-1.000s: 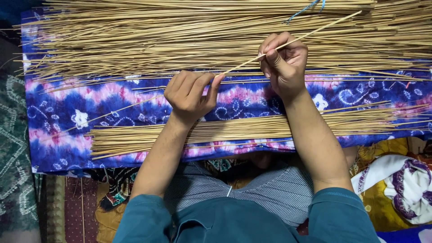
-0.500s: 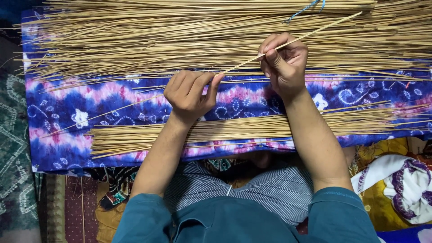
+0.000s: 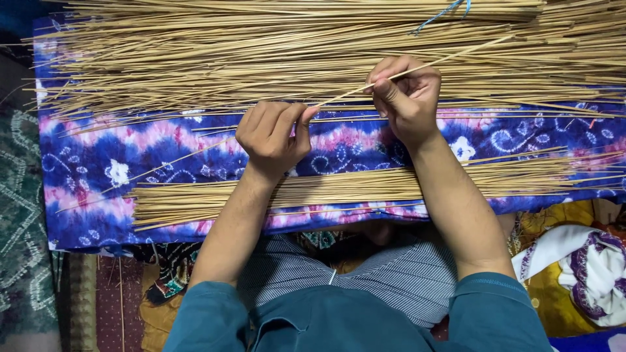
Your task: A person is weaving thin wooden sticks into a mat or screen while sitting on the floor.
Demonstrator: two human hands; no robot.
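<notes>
Tie-dyed blue cloth [image 3: 98, 176], landmark. Above it: large stick heap [image 3: 261, 52]; across its near edge: sorted bundle [image 3: 339, 189]. Left hand [image 3: 270, 137] and right hand [image 3: 404, 94] pinch one thin stick [image 3: 345, 94], slanted over cloth. Step: working single stick; calls for steady fingertip hold.

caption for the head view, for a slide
Left hand and right hand pinch one thin stick over a blue tie-dye cloth between two stick piles.

Bare cloth [image 3: 163, 140] between 2 stick piles [image 3: 261, 52].
</notes>
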